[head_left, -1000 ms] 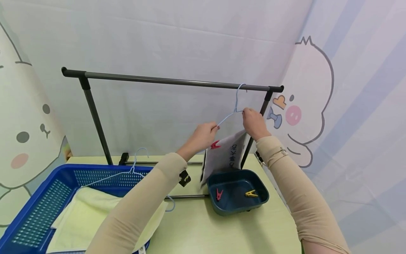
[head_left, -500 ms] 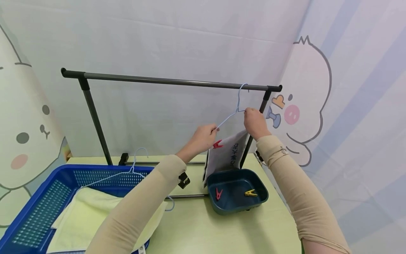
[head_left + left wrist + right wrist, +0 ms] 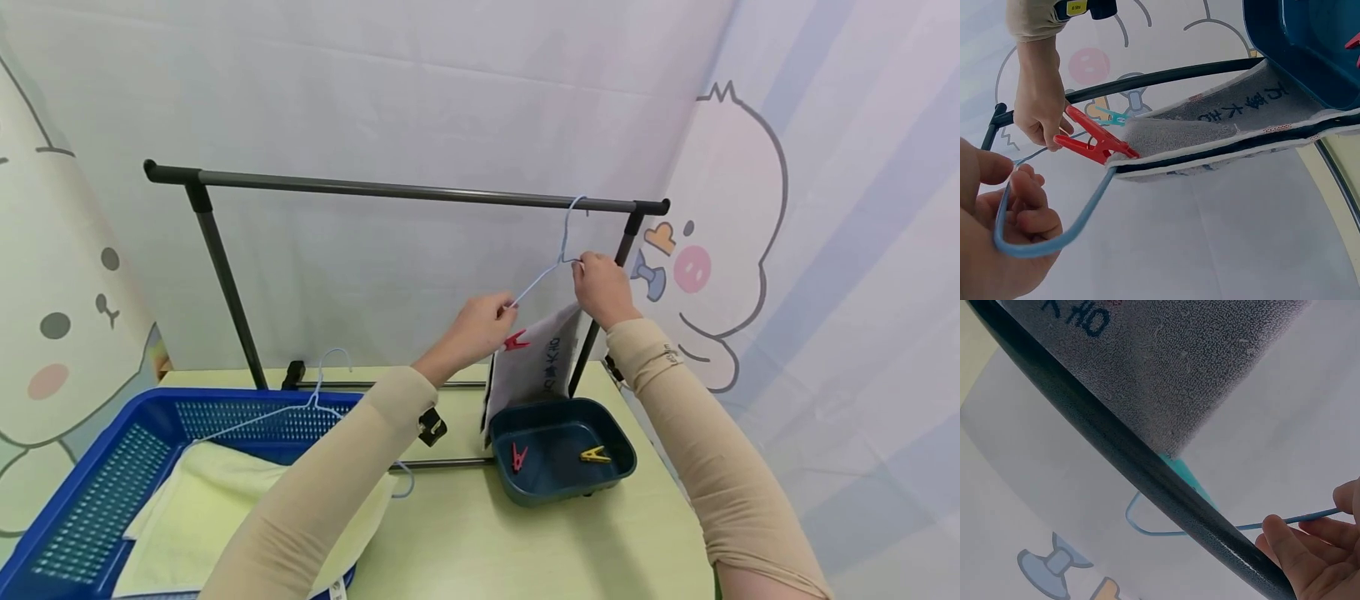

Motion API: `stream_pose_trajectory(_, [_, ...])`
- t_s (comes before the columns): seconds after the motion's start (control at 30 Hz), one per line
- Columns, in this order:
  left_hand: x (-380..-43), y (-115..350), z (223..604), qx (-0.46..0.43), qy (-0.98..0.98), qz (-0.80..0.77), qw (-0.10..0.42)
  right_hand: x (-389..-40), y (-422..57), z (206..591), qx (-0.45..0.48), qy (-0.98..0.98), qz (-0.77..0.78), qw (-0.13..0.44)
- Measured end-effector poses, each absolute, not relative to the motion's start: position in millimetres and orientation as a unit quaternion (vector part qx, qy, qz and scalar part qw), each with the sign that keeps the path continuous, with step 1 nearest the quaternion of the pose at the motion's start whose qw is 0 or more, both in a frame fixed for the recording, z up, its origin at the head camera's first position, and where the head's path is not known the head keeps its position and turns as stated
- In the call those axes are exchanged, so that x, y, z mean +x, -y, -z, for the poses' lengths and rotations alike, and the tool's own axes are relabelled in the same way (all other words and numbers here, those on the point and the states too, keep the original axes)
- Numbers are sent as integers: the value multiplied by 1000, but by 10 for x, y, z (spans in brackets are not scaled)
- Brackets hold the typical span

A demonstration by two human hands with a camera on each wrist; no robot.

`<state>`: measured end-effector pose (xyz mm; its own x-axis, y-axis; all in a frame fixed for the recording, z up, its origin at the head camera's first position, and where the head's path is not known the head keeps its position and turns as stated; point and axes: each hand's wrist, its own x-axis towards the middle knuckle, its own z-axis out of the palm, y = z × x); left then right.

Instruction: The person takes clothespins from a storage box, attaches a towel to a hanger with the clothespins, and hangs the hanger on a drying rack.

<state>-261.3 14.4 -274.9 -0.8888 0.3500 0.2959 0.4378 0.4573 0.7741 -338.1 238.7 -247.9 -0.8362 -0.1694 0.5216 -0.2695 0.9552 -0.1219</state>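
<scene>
A light-blue wire hanger point(image 3: 534, 284) has its hook over the dark rail point(image 3: 390, 192), near the right end. My left hand point(image 3: 478, 327) pinches the hanger's left arm, and its thumb and fingers show round the wire in the left wrist view. With my right hand point(image 3: 602, 287) I pinch the hanger's other arm close to the neck. A grey towel point(image 3: 534, 358) with dark lettering hangs below. One upper corner is clipped by a red clothespin point(image 3: 1097, 139); at the other corner sits a teal clothespin point(image 3: 1188, 478), hidden in the head view.
Under the towel stands a dark-blue bin point(image 3: 558, 492) holding a red clothespin point(image 3: 519, 457) and a yellow clothespin point(image 3: 595, 454). At left, a blue basket point(image 3: 82, 492) holds a pale-yellow towel point(image 3: 202, 500) and a second hanger point(image 3: 317, 392). The rack's right post point(image 3: 627, 237) is close beside my right hand.
The hanger and grey towel have shifted slightly to the right, most of it in the first half second. Both hands keep their hold on the wire.
</scene>
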Motion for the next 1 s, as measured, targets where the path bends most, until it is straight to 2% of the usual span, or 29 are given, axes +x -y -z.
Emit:
stream_pose_trajectory(0.33, [-2649,-4,2738,-228,865,442,60,-3374,-2395,2505,109,957,-92,253])
stream_pose_trajectory(0.53, [-2667,180,2735,-216,873,431,77,-3307,-2405,2562,142,951,-90,260])
stream_pose_trajectory(1.0, [-2640,751,2759,-223,889,400,26,-3025,-2447,2703,211,947,-68,231])
